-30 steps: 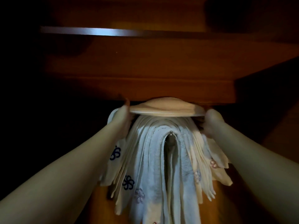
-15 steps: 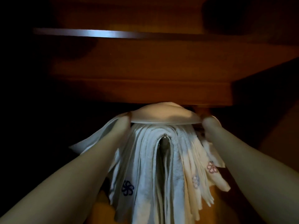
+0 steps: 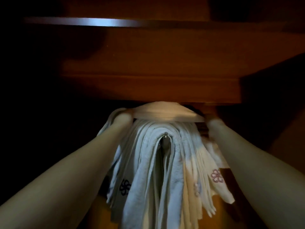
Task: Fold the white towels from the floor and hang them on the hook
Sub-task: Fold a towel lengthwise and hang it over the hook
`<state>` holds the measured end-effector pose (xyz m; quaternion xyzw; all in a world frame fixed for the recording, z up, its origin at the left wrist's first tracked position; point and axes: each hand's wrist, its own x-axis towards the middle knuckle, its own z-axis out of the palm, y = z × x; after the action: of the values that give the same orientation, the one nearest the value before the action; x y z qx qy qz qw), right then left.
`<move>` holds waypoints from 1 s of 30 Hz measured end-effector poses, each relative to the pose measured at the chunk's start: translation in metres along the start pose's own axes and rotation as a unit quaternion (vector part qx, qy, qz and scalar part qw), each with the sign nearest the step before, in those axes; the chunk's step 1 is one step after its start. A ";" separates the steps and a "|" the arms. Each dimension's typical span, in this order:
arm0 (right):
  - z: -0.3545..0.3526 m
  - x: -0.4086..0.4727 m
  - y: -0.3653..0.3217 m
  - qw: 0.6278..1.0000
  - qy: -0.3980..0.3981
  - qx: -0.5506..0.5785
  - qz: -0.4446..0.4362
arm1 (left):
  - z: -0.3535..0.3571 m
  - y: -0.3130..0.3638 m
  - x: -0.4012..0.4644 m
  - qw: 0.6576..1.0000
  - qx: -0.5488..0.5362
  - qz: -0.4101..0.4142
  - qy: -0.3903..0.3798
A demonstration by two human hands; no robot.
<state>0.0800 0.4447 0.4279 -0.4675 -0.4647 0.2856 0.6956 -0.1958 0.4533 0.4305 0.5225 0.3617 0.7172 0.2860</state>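
Note:
Several folded white towels (image 3: 148, 162) with small flower embroidery hang in a thick bundle over a metal hook (image 3: 165, 136). A further folded white towel (image 3: 165, 113) is stretched flat above the bundle, just under a wooden ledge. My left hand (image 3: 123, 119) grips its left end and my right hand (image 3: 214, 125) grips its right end. The fingers of both hands are mostly hidden behind the cloth. Both forearms reach up from the bottom corners on either side of the bundle.
A brown wooden ledge (image 3: 148, 86) juts out right above the towels, with a wooden wall (image 3: 148, 50) behind it. A bright metal strip (image 3: 99, 23) runs across the top. The left side and the far right are dark.
The held towel has gone up and closer to the wooden ledge. The loose flap that stuck out to the left half a second ago has dropped back against the bundle.

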 end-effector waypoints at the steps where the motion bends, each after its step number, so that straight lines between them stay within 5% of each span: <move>1: -0.008 0.002 0.005 1.000 0.012 -0.005 0.011 | 0.011 0.008 -0.001 1.000 0.000 0.000 -0.005; 5: 0.001 0.007 0.007 1.000 -0.004 0.020 0.014 | 0.016 0.009 0.014 0.999 0.026 -0.029 -0.003; 9: 0.039 0.013 -0.018 0.999 -0.038 -0.016 -0.020 | -0.037 -0.010 0.022 0.993 0.078 -0.040 0.079; 15: 0.002 0.015 0.003 1.000 0.003 -0.008 -0.011 | 0.011 0.002 0.025 0.997 0.056 -0.058 -0.005; 19: 0.013 0.023 0.011 0.999 -0.019 0.036 -0.010 | 0.000 0.000 0.032 0.991 0.113 -0.048 0.047; 21: 0.027 0.024 0.009 0.998 -0.047 0.032 -0.008 | -0.020 -0.014 0.032 0.991 0.093 -0.065 0.068; 26: 0.025 0.010 0.011 0.998 -0.061 0.033 -0.003 | -0.025 -0.029 0.024 0.996 0.016 -0.075 -0.055; 30: -0.003 0.000 0.023 0.999 -0.025 0.020 0.026 | -0.045 -0.039 0.014 0.989 -0.082 -0.119 0.002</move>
<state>0.0836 0.4528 0.4061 -0.4579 -0.4635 0.3246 0.6856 -0.2418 0.4768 0.3970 0.4493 0.3612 0.7063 0.4107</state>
